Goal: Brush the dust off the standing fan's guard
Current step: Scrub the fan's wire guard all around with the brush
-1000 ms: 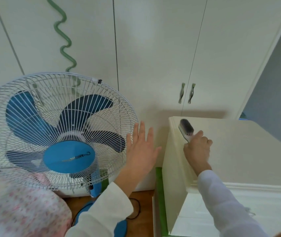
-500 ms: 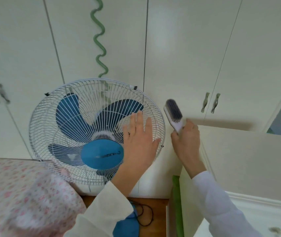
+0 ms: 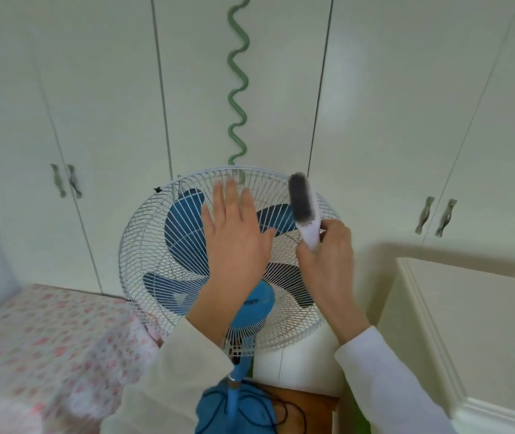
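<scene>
A standing fan with blue blades and a white wire guard point(image 3: 143, 245) faces me at the centre of the head view, on a blue pole and base point(image 3: 234, 405). My left hand point(image 3: 234, 242) is spread flat, fingers apart, in front of the guard's upper middle; contact with the wires cannot be told. My right hand point(image 3: 328, 261) grips the white handle of a small brush point(image 3: 303, 208), whose dark bristles point up in front of the guard's upper right rim.
White wardrobe doors with green handles point(image 3: 434, 217) fill the wall behind the fan, with a wavy green strip point(image 3: 237, 73) above it. A cream cabinet point(image 3: 469, 324) stands at the right. A floral-covered surface point(image 3: 40, 343) lies at the left. A black cord lies on the wooden floor.
Both hands have moved left onto the fan. The brush has come off the cream cabinet's top to the guard's upper right. The view has swung left, centring the fan.
</scene>
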{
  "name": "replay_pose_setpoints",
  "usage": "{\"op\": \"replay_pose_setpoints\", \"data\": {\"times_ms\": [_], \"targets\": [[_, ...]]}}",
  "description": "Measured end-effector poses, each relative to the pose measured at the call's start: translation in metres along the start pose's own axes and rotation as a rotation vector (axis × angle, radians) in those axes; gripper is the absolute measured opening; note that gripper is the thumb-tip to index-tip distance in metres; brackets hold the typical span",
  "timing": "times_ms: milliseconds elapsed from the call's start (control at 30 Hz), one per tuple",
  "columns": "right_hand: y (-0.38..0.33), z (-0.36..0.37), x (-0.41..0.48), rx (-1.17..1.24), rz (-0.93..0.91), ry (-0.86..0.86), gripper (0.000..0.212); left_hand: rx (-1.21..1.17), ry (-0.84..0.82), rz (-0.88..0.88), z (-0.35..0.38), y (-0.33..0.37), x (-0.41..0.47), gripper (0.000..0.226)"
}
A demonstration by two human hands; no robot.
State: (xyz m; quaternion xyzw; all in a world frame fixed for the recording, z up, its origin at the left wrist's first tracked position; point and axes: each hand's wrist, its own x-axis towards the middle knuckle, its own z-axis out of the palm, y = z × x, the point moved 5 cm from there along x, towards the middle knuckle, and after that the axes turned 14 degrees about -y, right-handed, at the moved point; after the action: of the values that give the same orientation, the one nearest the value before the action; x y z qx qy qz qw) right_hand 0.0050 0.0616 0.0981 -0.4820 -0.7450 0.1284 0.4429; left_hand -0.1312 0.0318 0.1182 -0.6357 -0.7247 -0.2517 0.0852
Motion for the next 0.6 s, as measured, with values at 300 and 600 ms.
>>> {"op": "replay_pose_setpoints", "data": {"times_ms": [300,600], "targets": [[-0.040,0.027,0.021,-0.090,-0.106,-0.054,0.055,0.078,-0.006,-0.015,-0.008,-0.023,0.043,0.083],[-0.030,0.034,0.033,0.008,-0.074,-0.021,0.048,0.116,-0.008,-0.018,0.006,-0.031,0.054,0.074]]}}
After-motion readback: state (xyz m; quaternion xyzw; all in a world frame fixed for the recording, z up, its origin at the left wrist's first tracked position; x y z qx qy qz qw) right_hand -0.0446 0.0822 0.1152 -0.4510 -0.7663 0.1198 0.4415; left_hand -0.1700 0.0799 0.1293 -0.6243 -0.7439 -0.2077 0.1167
